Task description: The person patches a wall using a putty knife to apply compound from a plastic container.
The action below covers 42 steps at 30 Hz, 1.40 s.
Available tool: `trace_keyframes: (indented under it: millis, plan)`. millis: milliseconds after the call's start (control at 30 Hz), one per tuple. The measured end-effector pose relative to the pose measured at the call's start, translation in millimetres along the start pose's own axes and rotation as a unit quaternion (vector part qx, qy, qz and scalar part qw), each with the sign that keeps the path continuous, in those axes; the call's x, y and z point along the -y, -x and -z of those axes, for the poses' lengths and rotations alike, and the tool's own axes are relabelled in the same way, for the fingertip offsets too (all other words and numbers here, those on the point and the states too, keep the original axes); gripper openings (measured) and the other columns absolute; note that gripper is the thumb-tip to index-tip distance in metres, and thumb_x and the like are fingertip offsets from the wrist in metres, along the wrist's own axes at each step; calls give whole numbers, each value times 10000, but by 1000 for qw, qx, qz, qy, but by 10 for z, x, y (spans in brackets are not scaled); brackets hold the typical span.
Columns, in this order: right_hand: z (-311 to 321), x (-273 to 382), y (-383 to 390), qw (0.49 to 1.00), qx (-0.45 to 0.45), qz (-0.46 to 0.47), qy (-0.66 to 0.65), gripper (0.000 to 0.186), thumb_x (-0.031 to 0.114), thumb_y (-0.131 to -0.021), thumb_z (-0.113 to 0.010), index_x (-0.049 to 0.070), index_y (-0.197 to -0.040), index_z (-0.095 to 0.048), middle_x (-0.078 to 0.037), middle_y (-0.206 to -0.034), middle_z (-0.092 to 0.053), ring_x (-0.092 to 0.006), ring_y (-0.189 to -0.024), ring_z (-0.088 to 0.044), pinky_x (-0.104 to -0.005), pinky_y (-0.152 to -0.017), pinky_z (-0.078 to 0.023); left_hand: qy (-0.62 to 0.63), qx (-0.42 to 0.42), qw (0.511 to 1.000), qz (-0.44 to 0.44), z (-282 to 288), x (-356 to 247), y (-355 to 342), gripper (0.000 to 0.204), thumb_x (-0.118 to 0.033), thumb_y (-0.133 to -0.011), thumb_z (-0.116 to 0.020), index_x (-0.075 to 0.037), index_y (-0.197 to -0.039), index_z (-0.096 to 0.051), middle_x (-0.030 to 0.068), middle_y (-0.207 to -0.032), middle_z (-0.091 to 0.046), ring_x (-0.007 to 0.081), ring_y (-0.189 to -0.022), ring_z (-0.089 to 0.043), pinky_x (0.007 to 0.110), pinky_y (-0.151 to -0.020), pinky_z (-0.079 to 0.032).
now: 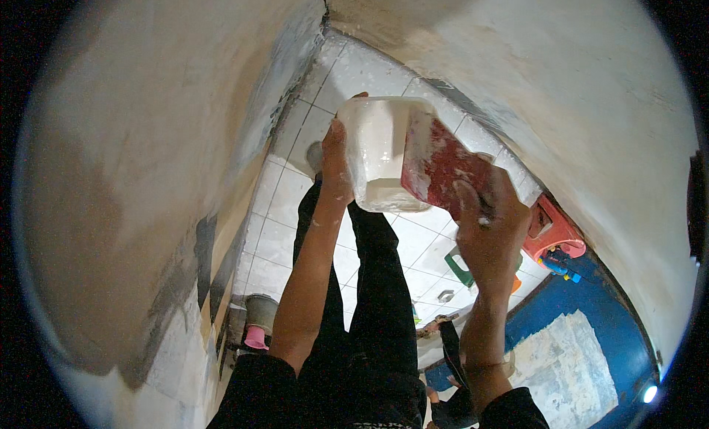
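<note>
My left hand (pixel 337 159) grips the left side of a white plastic tub (pixel 391 108), holding it up in front of me over the floor. Wet-looking white paste (pixel 378 152) coats its inside. A flat red scraper (pixel 443 159), smeared with white, is in my right hand (pixel 491 207), fingers closed around it. Its blade dips over the tub's right side, and its far edge is inside the opening. White smudges mark my right thumb. Part of the left hand's fingers is hidden behind the tub.
Patchy plastered walls (pixel 111 207) close in on both sides above a white tiled floor (pixel 284 200). A grey bucket (pixel 261 311) with a pink item (pixel 255 337) stands lower left. At right are a red plastic stool (pixel 550 233) and a blue surface (pixel 535 311). Another person's hand (pixel 434 396) shows below.
</note>
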State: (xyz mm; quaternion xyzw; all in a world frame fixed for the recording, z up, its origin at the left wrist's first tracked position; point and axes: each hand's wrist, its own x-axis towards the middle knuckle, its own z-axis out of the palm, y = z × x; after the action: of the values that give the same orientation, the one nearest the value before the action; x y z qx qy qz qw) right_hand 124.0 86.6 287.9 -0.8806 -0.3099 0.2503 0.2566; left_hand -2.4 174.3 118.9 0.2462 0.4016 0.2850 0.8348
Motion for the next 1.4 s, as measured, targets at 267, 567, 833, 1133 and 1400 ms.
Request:
trace_keyframes:
  millis: [267,567,833,1133,1400]
  plan:
    - [-248,-53,-169,998,17,30,58,83,4,-775,-554,-18,-853,-537,-185,-675,-602,-316,-597,-620,-330,-537,-456,-3,-30,999,-23,-299,-136,-38,619,-550,-869,-382,-61,-1244,-446,106,-1163,-509,219,-1045,-508,343,-914,-410]
    - [-559,-416,-249,999,25,27,0,65,-26,-765,-544,-43,-828,-554,-170,-667,-600,-217,-554,-597,-310,-537,-450,-104,24,994,-27,-283,-127,2,509,-425,-930,-378,-10,-1208,-470,120,-1087,-542,171,-1006,-504,298,-883,-400]
    - [-659,-760,-289,981,99,-108,-130,189,-9,-779,-560,-40,-965,-575,-159,-821,-636,-216,-755,-626,-304,-664,-492,-214,41,967,-132,-115,18,-133,512,-433,-928,-378,-8,-1193,-481,108,-1102,-545,168,-999,-511,300,-881,-402]
    - [-677,-912,-257,852,127,-184,-474,242,98,-837,-577,-55,-1015,-518,-152,-838,-611,-201,-731,-625,-312,-556,-539,-165,-35,985,-49,24,-27,-301,568,-491,-911,-374,4,-1164,-488,118,-1064,-548,173,-977,-516,295,-855,-407]
    - [-981,-839,-301,737,17,-218,-640,218,41,-840,-542,-50,-1033,-496,-141,-905,-597,-239,-797,-617,-409,-709,-553,-102,-102,989,-17,305,-8,-750,609,-545,-881,-398,-5,-1145,-493,104,-1054,-537,187,-964,-522,309,-846,-418]
